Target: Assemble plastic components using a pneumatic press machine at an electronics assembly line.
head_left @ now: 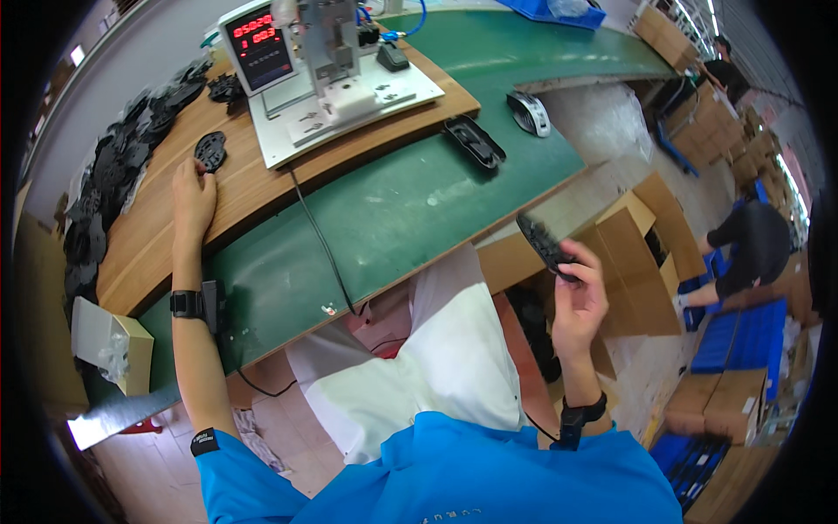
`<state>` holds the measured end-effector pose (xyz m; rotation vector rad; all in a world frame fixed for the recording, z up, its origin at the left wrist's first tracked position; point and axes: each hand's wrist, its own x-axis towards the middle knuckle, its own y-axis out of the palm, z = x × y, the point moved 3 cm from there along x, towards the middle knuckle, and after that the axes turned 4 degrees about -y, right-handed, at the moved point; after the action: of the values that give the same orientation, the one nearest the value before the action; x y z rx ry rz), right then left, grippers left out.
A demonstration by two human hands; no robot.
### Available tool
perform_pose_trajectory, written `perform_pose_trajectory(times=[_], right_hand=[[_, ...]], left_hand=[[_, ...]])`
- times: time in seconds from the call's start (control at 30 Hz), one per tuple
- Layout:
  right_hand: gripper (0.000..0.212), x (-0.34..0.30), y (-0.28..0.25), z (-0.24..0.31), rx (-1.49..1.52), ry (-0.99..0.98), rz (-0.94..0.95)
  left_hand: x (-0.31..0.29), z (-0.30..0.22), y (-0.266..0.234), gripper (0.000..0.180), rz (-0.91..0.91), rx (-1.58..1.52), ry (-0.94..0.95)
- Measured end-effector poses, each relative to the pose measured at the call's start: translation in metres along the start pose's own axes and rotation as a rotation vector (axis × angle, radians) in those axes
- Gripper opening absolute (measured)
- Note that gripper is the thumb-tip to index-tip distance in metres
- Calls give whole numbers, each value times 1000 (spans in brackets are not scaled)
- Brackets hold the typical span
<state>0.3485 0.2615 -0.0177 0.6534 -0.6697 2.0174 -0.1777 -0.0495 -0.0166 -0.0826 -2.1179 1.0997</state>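
My left hand [194, 201] rests on the wooden board, its fingertips and thumb closed at the near edge of a black oval plastic part [210, 151] with holes in it. Off the table's front edge, over the cardboard boxes, my right hand [580, 293] pinches a black plastic shell [543, 244], long and rounded like the base of a computer mouse. This shell is tilted and slightly blurred. Between the hands stands a small press machine [336, 79] on a white base plate, with a lit red digital display [257, 48] at its left.
A heap of black plastic parts [113, 166] lines the board's left side. On the green table [384, 218] lie a black tray-like shell [474, 142], a computer mouse [530, 113] and a cable [323, 236]. Open cardboard boxes [628, 271] stand at right; a person [755, 249] bends beyond.
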Motion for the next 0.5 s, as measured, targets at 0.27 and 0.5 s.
perform_pose_trajectory(times=[0.27,0.5], right_hand=[[17,188,81,47,594,18,362],[24,297,184,-49,87,-76,475]], left_hand=[[-8,1,1,15,-11,-26,-45],[-11,2,0,18,-42,24,-59]])
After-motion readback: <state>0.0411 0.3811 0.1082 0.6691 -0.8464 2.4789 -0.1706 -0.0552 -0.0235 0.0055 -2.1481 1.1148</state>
